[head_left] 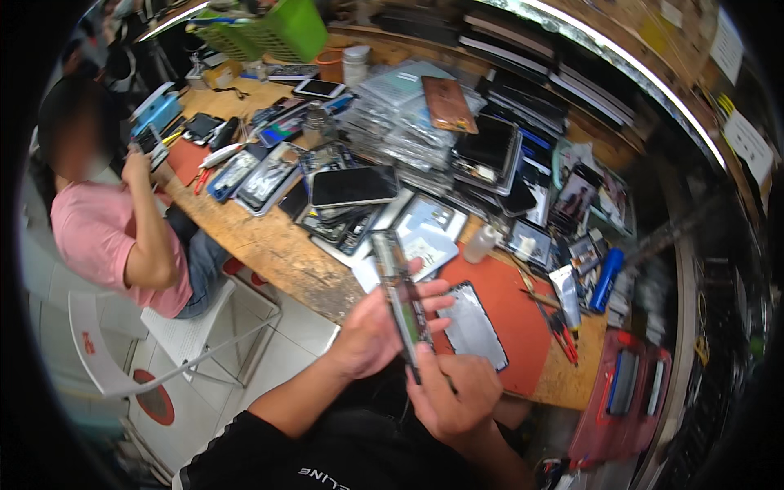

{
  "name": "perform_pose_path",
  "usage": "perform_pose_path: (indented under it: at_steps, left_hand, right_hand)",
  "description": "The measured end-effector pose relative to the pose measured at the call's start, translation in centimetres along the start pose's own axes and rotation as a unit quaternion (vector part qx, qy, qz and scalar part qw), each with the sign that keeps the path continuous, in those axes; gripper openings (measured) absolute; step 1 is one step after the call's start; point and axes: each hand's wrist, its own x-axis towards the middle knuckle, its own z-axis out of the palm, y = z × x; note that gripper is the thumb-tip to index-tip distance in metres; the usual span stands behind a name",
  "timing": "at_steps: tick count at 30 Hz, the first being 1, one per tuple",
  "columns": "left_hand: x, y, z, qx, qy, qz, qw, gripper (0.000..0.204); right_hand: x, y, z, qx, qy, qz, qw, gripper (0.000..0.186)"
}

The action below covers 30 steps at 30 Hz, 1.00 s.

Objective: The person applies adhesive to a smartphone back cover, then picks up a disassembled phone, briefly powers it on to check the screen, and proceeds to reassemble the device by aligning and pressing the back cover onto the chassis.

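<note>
An opened phone [398,290] with metal edges and a green section stands tilted in my left hand [371,335], its palm behind it and fingertips reaching past its right side. My right hand [453,392] is closed at the phone's lower end, thumb on it; whether it also holds a thin tool I cannot make out. Just right of the phone, a thin silver panel with a dark border [469,327] lies on an orange mat [523,371]. A small clear bottle [482,243] stands at the mat's back edge, and red-handled tools [563,343] lie to the right.
The wooden bench [269,253] carries piles of phones [353,186], plastic bags [384,122] and a blue cylinder [606,280]. A red plastic case [621,392] is at lower right. At left, a co-worker in pink [106,245] sits on a white chair, holding something small.
</note>
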Motion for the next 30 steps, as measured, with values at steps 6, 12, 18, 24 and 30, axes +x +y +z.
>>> perform_pose_path:
  at_steps: [6, 12, 18, 24, 30]
  left_hand:
    - [-0.5, 0.1, -1.6, -0.037, -0.032, 0.003, 0.999, 0.12]
    - [-1.5, 1.1, -1.7, -0.027, -0.05, -0.075, 0.996, 0.129]
    - [-3.5, -1.6, -4.3, -0.025, -0.128, -0.11, 0.985, 0.097]
    - [-3.3, -0.6, -3.4, 0.012, -0.201, -0.134, 0.97, 0.091]
    - [-3.3, -0.2, -2.0, 0.007, -0.222, -0.154, 0.963, 0.09]
  right_hand:
    - [1.9, -0.5, -0.4, 0.097, -0.057, -0.022, 0.993, 0.036]
    - [3.9, 1.3, -1.2, 0.273, -0.016, 0.172, 0.946, 0.02]
    - [5.8, 1.5, -0.5, 0.302, -0.098, 0.193, 0.928, 0.014]
    - [4.5, 0.9, -0.7, 0.214, -0.086, 0.171, 0.958, 0.014]
    - [4.0, 1.3, -1.6, 0.294, -0.129, 0.249, 0.914, 0.012]
